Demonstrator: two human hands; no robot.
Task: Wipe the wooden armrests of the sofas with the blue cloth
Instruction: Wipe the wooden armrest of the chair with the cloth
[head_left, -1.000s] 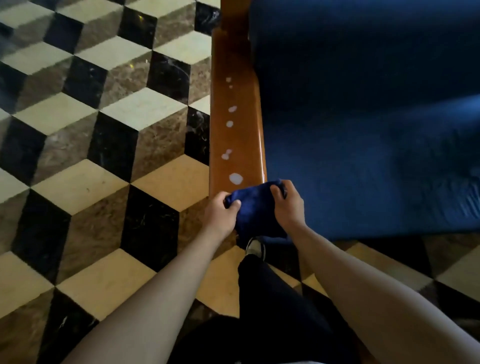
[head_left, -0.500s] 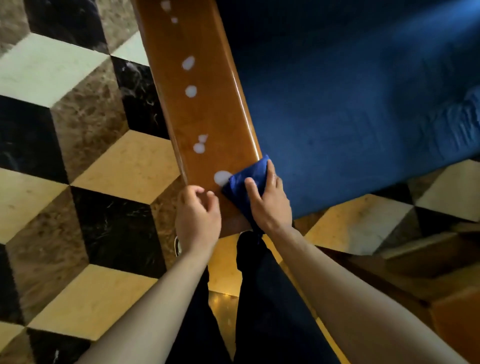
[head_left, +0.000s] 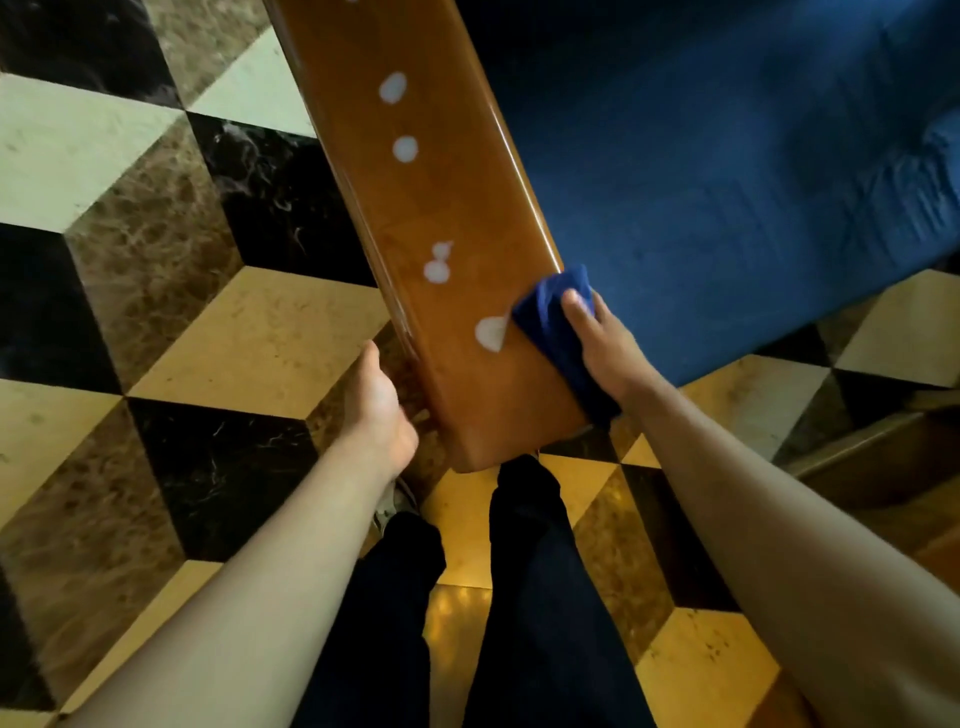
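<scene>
A glossy wooden armrest (head_left: 457, 218) runs from the top of the view down to its rounded near end. Several white spots dot its top; the nearest white spot (head_left: 489, 333) lies beside the cloth. My right hand (head_left: 602, 348) presses the folded blue cloth (head_left: 545, 317) flat on the armrest's right edge near the end. My left hand (head_left: 379, 405) hangs beside the armrest's left side, off the wood, palm inward with nothing in it.
The blue sofa seat (head_left: 727, 182) fills the upper right. A marble floor (head_left: 156, 312) of black, brown and cream cube-pattern tiles lies to the left and below. My dark-trousered legs (head_left: 524, 571) stand at the armrest's near end. Another piece of wooden furniture (head_left: 883, 462) sits at the right.
My left hand has let go of the cloth and dropped off the armrest to its left side. My right hand alone now presses the cloth on the wood. The view has moved closer.
</scene>
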